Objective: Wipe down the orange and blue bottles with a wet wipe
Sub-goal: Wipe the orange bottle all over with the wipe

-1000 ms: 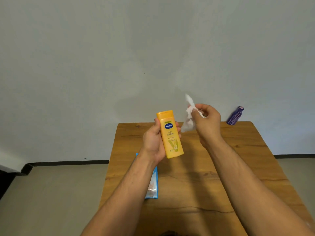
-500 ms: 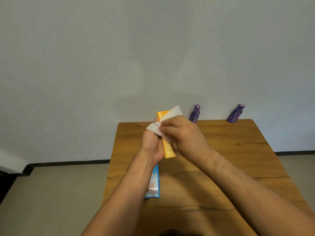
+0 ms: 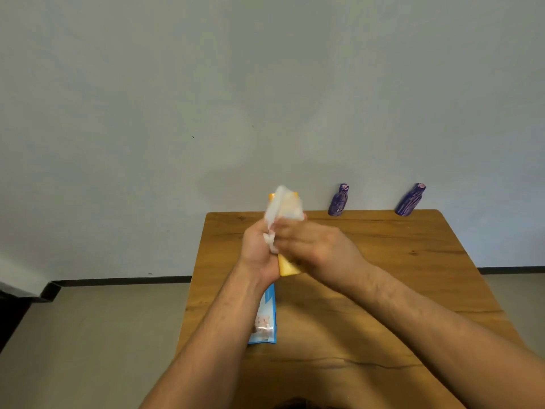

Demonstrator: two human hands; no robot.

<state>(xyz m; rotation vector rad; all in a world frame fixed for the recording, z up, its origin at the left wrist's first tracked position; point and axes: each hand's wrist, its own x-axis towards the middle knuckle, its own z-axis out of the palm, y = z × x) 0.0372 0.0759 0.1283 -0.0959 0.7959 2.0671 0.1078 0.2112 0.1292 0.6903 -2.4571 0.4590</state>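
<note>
I hold the orange bottle (image 3: 287, 268) upright above the table in my left hand (image 3: 256, 250); only its bottom end and a sliver of its cap show. My right hand (image 3: 317, 246) presses a white wet wipe (image 3: 281, 211) against the bottle's front, and the wipe drapes over its upper half. Two blue-purple bottles stand at the table's far edge against the wall: one (image 3: 339, 200) just right of my hands, the other (image 3: 410, 200) further right, leaning.
The wooden table (image 3: 398, 261) fills the lower right. A blue wet-wipe packet (image 3: 265, 320) lies near its left edge, partly under my left forearm. A grey floor lies to the left and a pale wall stands behind.
My right hand brought the wipe from the right onto the orange bottle and now covers its front, with the wipe moved up over the cap. The nearer blue bottle came into view.
</note>
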